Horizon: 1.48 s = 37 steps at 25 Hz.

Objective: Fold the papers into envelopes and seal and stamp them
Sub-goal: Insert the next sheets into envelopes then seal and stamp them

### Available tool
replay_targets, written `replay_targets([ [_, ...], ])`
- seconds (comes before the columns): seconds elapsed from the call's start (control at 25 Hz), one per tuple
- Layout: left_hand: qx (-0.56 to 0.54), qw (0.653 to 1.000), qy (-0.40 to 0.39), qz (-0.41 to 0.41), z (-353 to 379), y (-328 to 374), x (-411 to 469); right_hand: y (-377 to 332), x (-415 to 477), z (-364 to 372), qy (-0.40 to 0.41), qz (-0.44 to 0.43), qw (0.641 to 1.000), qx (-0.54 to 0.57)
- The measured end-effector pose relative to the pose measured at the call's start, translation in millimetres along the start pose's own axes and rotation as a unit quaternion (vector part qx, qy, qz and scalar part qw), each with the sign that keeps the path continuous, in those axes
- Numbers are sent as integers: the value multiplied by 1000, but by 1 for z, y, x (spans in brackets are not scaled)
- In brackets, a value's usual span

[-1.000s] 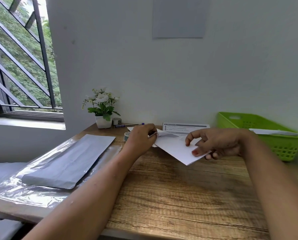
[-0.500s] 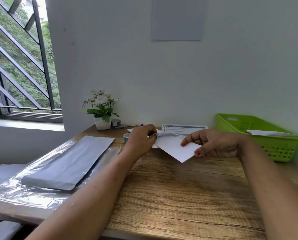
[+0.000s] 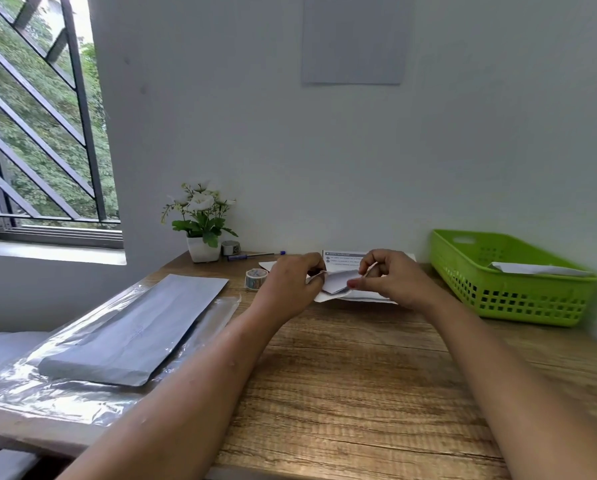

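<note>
Since half a second ago, we are bringing the right hand (image 3: 392, 278) in closer to the left hand (image 3: 290, 282), and the white paper (image 3: 337, 284) is now bunching up into a fold between them rather than lying spread out.

Left hand: we are pinching the paper's left edge between thumb and fingers. Right hand: we are gripping the paper's right part with curled fingers. The paper is sitting low over the far middle of the wooden table (image 3: 359, 382), just in front of a printed instruction card (image 3: 342, 256).

Green basket (image 3: 508, 292), far right on the table: we are seeing one white folded sheet (image 3: 539, 269) lying inside it, near the right end.

White pot (image 3: 203, 250), far left by the wall: we are seeing white flowers (image 3: 200, 202) with green leaves in it. Beside it are a small tape roll (image 3: 230, 247) and a pen (image 3: 255, 255).

Patterned tape roll (image 3: 255, 278): lying just left of the left hand.

Grey packet (image 3: 141, 327): resting on clear plastic wrap (image 3: 65, 396), left side of the table.
</note>
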<state>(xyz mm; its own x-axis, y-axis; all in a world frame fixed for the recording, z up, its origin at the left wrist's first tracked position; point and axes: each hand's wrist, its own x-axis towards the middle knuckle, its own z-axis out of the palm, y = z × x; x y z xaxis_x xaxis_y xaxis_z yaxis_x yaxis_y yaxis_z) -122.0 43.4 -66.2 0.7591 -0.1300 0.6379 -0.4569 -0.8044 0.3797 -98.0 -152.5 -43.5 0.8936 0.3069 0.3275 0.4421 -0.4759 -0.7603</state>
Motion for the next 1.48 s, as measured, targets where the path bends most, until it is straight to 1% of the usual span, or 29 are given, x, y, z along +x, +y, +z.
replay_targets([
  [0.08, 7, 1000, -2, 15, 1, 0, 1, 1, 1, 1, 43, -12, 998, -50],
  [0.24, 23, 999, -12, 44, 4, 5, 1, 5, 0, 4, 38, -55, 981, -184],
  [0.36, 16, 998, -6, 57, 4, 8, -1, 7, 2, 4, -1, -110, 974, -196],
  [0.44, 1, 998, 0, 57, 4, 8, -1, 9, 3, 5, -7, -131, 974, -186],
  [0.52, -12, 998, -1, 66, 4, 9, -1, 10, 2, 6, 19, -127, 977, -170],
  [0.6, -23, 996, -4, 86, 5, 12, -2, 11, 0, 8, 51, -117, 973, -195],
  [0.76, -29, 993, -21, 111, 9, 17, -3, 9, -2, 17, 117, -95, 947, -284],
  [0.92, -24, 993, -17, 114, 8, 14, -1, 7, -2, 31, 173, -72, 913, -362],
  [0.96, -24, 993, -17, 112, 7, 13, -1, 5, -2, 35, 180, -69, 910, -366],
  [1.04, -27, 994, -17, 107, 6, 10, 0, 0, -2, 39, 180, -65, 916, -353],
  [1.12, -41, 995, -18, 92, 5, 7, 0, -1, 0, 34, 147, -69, 934, -317],
  [1.16, -55, 995, -17, 77, 4, 4, 1, 0, 2, 29, 110, -74, 950, -282],
  [1.24, -86, 996, -31, 17, 0, -1, 2, 4, 4, 15, -7, -69, 978, -197],
  [1.28, -88, 994, -54, -26, -2, -5, 3, 6, 2, 11, -71, -49, 981, -172],
  [1.32, -88, 990, -87, -71, -4, -8, 2, 7, 1, 8, -127, -25, 977, -170],
  [1.4, -115, 969, -155, -156, -7, -12, 0, 11, 0, 9, -207, 7, 956, -207],
  [1.48, -151, 945, -193, -215, -10, -15, -1, 13, 0, 13, -239, 8, 947, -216],
])
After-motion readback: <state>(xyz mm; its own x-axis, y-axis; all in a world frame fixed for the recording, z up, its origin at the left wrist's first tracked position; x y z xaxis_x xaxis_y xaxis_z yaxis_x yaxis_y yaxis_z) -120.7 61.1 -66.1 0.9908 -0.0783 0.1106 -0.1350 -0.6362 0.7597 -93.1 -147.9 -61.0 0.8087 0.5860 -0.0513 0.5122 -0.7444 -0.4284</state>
